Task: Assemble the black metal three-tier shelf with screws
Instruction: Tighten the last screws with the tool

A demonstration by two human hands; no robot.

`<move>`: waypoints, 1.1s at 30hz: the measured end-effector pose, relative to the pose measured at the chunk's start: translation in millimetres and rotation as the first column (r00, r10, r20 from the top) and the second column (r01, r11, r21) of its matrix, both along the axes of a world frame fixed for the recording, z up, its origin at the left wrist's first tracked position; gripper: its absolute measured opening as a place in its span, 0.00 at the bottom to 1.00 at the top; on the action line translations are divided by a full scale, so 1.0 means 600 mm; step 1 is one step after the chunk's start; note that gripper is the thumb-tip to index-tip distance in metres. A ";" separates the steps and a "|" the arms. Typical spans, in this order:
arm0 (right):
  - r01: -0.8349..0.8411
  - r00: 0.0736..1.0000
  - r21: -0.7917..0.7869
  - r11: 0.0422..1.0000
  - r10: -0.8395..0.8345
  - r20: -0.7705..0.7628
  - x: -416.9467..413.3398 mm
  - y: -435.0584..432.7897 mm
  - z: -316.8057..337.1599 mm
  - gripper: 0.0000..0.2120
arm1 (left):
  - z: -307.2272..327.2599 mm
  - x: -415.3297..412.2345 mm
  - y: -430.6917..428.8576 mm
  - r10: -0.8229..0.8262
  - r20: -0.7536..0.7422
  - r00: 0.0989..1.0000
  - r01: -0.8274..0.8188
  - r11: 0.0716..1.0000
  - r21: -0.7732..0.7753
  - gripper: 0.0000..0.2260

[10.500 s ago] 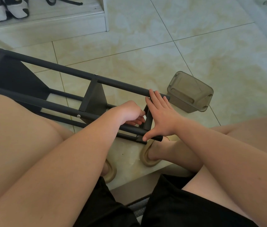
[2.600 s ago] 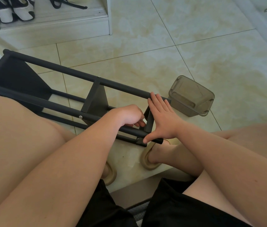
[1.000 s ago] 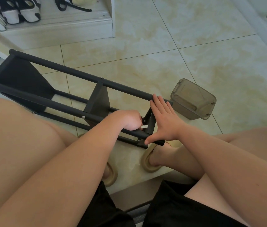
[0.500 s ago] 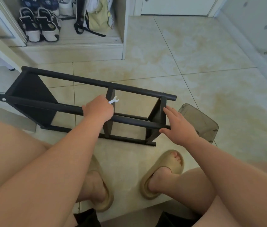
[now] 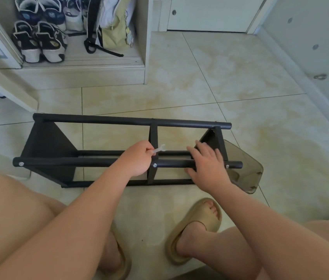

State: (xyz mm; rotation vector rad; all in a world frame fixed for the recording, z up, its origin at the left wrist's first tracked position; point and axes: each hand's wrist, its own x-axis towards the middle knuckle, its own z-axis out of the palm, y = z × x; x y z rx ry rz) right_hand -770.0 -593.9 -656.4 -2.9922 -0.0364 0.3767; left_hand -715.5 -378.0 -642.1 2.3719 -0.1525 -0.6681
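The black metal three-tier shelf (image 5: 90,120) lies on its side on the tiled floor, its poles running left to right. Three black tier panels join the poles, with silver screw heads (image 5: 155,165) showing on the near pole. My left hand (image 5: 137,158) pinches a small silver wrench (image 5: 159,148) just above the middle tier's screw. My right hand (image 5: 208,164) rests on the near pole between the middle and right tiers, thumb under the pole and fingers spread over it.
A smoky translucent plastic box (image 5: 246,170) sits on the floor against the shelf's right end. My feet in tan slides (image 5: 196,229) are just in front of the shelf. An open cabinet with sneakers (image 5: 38,41) and a bag (image 5: 113,27) stands behind on the left.
My left hand left the right tier joint and moved to the middle tier with the wrench. The shelf swung to lie straight across. My head lifted, showing more of the room.
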 end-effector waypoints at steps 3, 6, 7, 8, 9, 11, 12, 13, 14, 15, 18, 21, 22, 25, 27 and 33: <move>-0.099 0.993 0.130 0.987 0.107 -0.053 -0.005 0.023 -0.001 0.30 | -0.005 -0.012 -0.001 0.050 -0.002 0.999 -0.050 0.998 -0.049 0.08; -0.183 0.979 0.123 0.975 0.192 -0.063 -0.018 0.042 -0.009 0.26 | -0.012 -0.014 0.015 0.163 0.063 0.985 -0.167 0.983 0.072 0.07; -0.180 0.981 0.110 0.978 0.187 -0.057 -0.020 0.045 -0.009 0.23 | -0.014 -0.014 0.022 0.177 0.070 0.982 -0.186 0.971 0.149 0.06; -0.162 0.984 0.102 0.981 0.168 -0.055 -0.021 0.046 -0.007 0.21 | -0.014 -0.017 0.028 0.179 0.059 0.982 -0.188 0.958 0.215 0.05; -0.143 0.987 0.099 0.985 0.149 -0.059 -0.022 0.046 -0.004 0.19 | -0.014 -0.020 0.029 0.170 0.038 0.985 -0.174 0.950 0.258 0.05; -0.122 0.987 0.092 0.988 0.131 -0.096 -0.022 0.046 0.003 0.17 | -0.015 -0.032 0.024 0.138 0.019 0.990 -0.137 0.946 0.294 0.06; -0.110 0.984 0.090 0.990 0.121 -0.133 -0.022 0.045 0.008 0.16 | -0.015 -0.038 0.018 0.131 0.023 0.991 -0.132 0.947 0.293 0.07; -0.088 0.978 0.089 0.992 0.103 -0.182 -0.021 0.044 0.015 0.15 | -0.014 -0.045 0.012 0.131 0.027 0.991 -0.134 0.950 0.282 0.06; -0.056 0.967 0.087 0.995 0.075 -0.242 -0.019 0.041 0.023 0.14 | -0.013 -0.051 0.005 0.133 0.025 0.991 -0.135 0.956 0.260 0.06; -0.020 0.952 0.080 0.997 0.043 -0.304 -0.017 0.036 0.030 0.13 | -0.013 -0.058 -0.001 0.130 0.022 0.991 -0.132 0.963 0.234 0.06; 0.031 0.904 0.037 0.999 -0.012 -0.427 -0.014 0.018 0.042 0.13 | -0.015 -0.074 -0.016 0.074 -0.007 0.997 -0.072 0.985 0.158 0.05; 0.016 0.912 0.056 0.998 0.009 -0.409 -0.015 0.006 0.036 0.25 | -0.017 -0.074 -0.018 0.052 -0.034 0.998 -0.047 0.991 0.126 0.05; -0.011 0.925 0.088 0.996 0.043 -0.378 -0.016 0.004 0.032 0.33 | -0.018 -0.072 -0.017 0.058 -0.045 0.997 -0.052 0.992 0.116 0.06; -0.160 0.950 0.102 0.982 0.181 -0.253 -0.011 0.004 0.018 0.54 | -0.019 -0.063 -0.014 0.063 -0.081 0.995 -0.054 0.993 0.106 0.07; -0.253 0.945 0.067 0.965 0.261 -0.196 -0.001 0.003 0.008 0.59 | -0.024 -0.058 -0.013 0.060 -0.108 0.992 -0.049 0.993 0.105 0.08; -0.485 0.867 -0.096 0.869 0.464 -0.181 0.040 -0.010 -0.011 0.62 | -0.043 -0.034 -0.006 0.034 -0.236 0.971 -0.015 0.997 0.081 0.11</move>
